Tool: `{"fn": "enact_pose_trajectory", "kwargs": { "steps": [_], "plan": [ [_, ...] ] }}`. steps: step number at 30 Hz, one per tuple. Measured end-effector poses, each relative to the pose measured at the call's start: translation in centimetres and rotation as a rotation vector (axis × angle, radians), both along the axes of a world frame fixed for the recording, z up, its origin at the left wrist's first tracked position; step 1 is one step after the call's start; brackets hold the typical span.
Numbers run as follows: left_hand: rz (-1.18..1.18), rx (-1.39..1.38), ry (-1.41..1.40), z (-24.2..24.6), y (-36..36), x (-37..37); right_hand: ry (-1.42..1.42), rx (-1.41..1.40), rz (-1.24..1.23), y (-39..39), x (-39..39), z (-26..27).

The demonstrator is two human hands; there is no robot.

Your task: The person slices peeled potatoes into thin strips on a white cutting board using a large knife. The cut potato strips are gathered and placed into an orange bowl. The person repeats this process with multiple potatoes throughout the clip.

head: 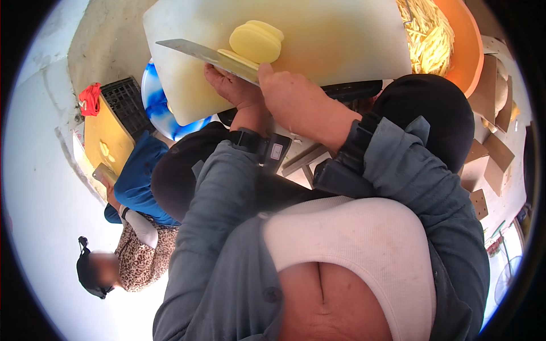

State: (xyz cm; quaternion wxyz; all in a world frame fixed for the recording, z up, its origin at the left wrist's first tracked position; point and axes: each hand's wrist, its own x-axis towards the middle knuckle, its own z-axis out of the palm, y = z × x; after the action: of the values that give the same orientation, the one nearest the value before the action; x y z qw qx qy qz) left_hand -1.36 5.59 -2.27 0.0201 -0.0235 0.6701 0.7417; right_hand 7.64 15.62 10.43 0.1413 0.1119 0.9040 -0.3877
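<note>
My right hand point(300, 102) grips a broad kitchen knife point(192, 51), its handle hidden in the fist and its blade slanting up to the left. Close below the blade is my left hand point(239, 89), with curled fingers at the metal; whether anything is between them cannot be seen. A pale yellow slice point(232, 55), which looks like peeled potato, lies along the blade's far side. Just beyond it, a short stack of round slices point(255, 41) rests on the white cutting board point(341, 38). The board is stained yellow and sits beyond my knees.
An orange basin point(467, 47) of cut yellow strips point(428, 42) stands right of the board. A blue-and-white basin point(160, 106) is partly under its left edge. At left, another person point(140, 255) sits by a yellow board point(108, 128) and black crate point(123, 100). Cardboard boxes point(490, 157) lie right.
</note>
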Motion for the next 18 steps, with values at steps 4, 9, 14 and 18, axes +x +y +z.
{"fn": "enact_pose_trajectory", "kwargs": {
  "steps": [4, 9, 14, 18],
  "plan": [
    [0.049, -0.202, 0.11, 0.8, 0.5, 0.3, -0.07, 0.007, -0.047, -0.3, -0.8, -1.4],
    [0.057, -0.145, 0.051, 1.5, 0.8, 0.3, -0.096, -0.024, -0.033, -0.1, -1.3, -1.2],
    [0.048, -0.123, 0.053, 1.3, 0.5, 0.0, -0.088, -0.04, -0.027, 0.0, -1.1, -0.4],
    [-0.059, 0.325, -0.166, -0.6, -0.8, -1.2, 0.037, -0.086, 0.015, 0.1, 0.5, 2.8]
  ]
}}
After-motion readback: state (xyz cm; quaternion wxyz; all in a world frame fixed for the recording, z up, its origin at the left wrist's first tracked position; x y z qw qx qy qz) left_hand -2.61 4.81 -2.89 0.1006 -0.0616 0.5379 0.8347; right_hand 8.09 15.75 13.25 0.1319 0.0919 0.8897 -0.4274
